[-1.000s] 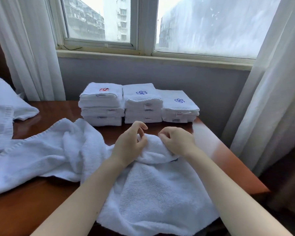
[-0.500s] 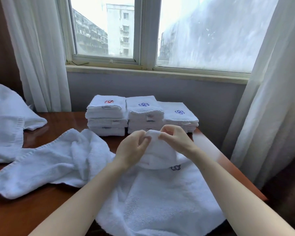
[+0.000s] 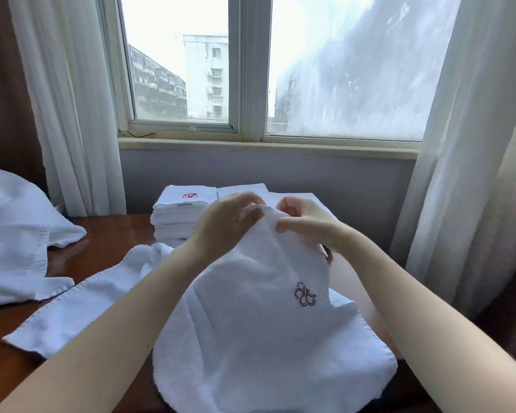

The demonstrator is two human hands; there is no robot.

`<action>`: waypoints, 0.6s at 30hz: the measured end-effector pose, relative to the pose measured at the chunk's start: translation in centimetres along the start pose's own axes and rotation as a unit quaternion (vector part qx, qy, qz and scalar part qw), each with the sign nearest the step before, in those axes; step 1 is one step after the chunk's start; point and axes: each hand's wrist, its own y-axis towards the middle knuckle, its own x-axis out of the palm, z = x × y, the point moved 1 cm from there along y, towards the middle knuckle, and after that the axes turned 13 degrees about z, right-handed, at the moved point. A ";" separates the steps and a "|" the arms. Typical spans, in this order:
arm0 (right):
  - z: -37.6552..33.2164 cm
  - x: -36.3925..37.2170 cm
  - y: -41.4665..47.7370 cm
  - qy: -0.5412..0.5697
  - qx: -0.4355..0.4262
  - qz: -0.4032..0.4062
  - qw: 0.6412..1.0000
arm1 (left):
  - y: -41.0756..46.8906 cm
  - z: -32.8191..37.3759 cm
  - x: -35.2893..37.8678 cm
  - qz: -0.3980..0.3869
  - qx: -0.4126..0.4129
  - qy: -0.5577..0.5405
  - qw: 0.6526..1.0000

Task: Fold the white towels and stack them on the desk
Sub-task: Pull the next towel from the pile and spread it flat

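Right, I've got both hands up in front of me: the left hand and the right hand are nearly touching, each pinching the same bunched peak of the white towel between thumb and fingers. From that pinch the towel falls away downward and toward me in a tent shape. Its long run goes from the peak to the near side of the desk, where the lower hem spreads wide. Neither hand is nearer than the other, since they share one point. So I judge the next move turns on sliding them apart along the top hem to find the corners. The cloth looks like thick terry, soft and limp, with a stitched hem and a dark flower-like emblem on the right-hand slope. The folded stacks sit just behind my hands, another loose towel lies flat to my left, and a heap of white cloth sits beyond it.
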 end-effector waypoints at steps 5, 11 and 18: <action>1.6 -3.2 0.7 -0.108 -0.062 0.180 0.976 | -1.2 -1.6 0.9 -0.156 -0.121 -0.006 0.980; 4.4 -4.6 0.5 -0.307 -0.051 0.265 0.913 | -2.3 -2.1 1.6 -0.275 -0.157 0.222 0.922; 6.7 -5.7 2.0 -0.358 -0.053 0.298 0.883 | -0.1 -2.1 2.6 -0.053 -0.177 0.238 0.954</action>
